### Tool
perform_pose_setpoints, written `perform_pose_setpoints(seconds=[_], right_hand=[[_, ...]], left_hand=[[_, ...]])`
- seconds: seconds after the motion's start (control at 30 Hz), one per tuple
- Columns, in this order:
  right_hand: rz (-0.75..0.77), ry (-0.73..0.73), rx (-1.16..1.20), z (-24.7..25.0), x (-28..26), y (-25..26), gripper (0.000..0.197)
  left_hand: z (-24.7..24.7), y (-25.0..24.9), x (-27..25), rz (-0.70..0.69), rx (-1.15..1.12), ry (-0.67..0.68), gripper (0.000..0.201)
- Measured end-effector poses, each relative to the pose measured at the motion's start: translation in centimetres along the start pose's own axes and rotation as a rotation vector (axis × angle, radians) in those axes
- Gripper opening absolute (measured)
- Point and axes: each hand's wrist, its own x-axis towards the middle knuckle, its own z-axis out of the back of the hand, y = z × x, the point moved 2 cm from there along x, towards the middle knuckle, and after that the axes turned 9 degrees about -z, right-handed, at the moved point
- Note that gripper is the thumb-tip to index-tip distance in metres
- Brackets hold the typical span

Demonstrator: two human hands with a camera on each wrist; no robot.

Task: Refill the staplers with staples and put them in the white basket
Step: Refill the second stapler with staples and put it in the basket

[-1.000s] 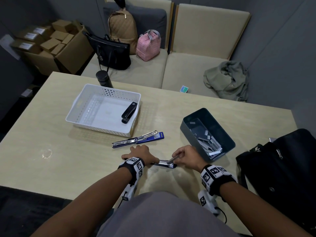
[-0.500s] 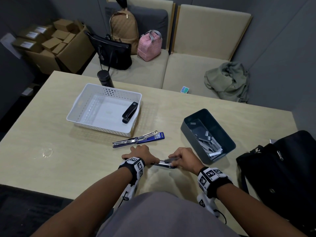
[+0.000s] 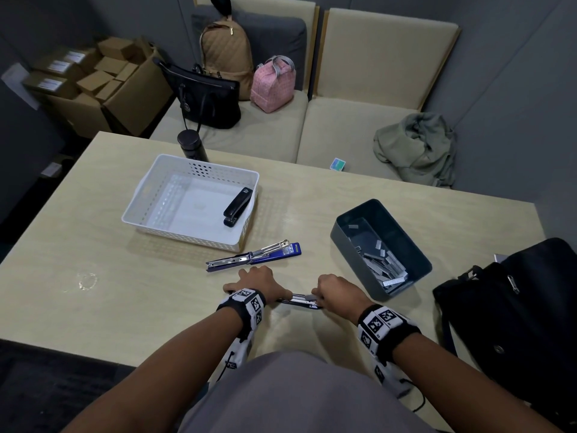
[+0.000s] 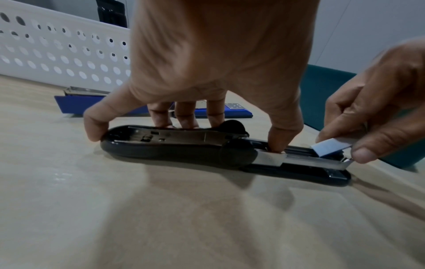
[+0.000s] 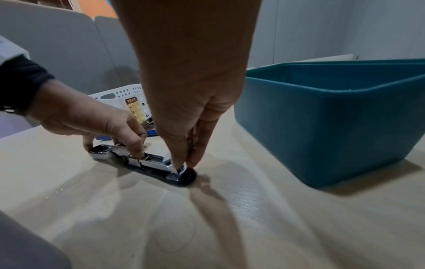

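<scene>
Tabletop: staple strip [image 4: 331,148] in right grip [image 4: 377,112].

Dim, even overhead lighting is recorded; room corners fall off dark in the head view. Soft double shadows are cast toward the camera on the pale wood-grain table [image 4: 161,218] below the open black plastic stapler [image 4: 184,147]. Faint sheen is noted on the tabletop. Straight edges are bowed by wide-angle distortion. Nearest skin is rendered blurred in both wrist views.

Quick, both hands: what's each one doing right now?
Left hand: grips the opened black stapler, holding it down.
Right hand: pinches a staple strip over its channel.
</scene>
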Motion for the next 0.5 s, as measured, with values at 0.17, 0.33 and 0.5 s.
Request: perform_pose_setpoints(seconds=[0.17, 0.33, 0.5], right_hand=[[0.031, -0.022, -0.11, 0.3, 0.1, -0.2, 0.019], [0.086, -0.124, -0.04, 0.7, -0.4, 0.6, 0.018], [0.047, -0.153, 0.053, 0.6, -0.9, 2.2, 0.018]], left_hand=[[0.0, 0.0, 0.0, -0.002, -0.008, -0.004, 0.061], [0.0, 0.0, 0.0, -0.001, -0.014, -0.002, 0.06], [-0.1, 0.0, 0.2, 0.007, 0.001, -0.002, 0.067]])
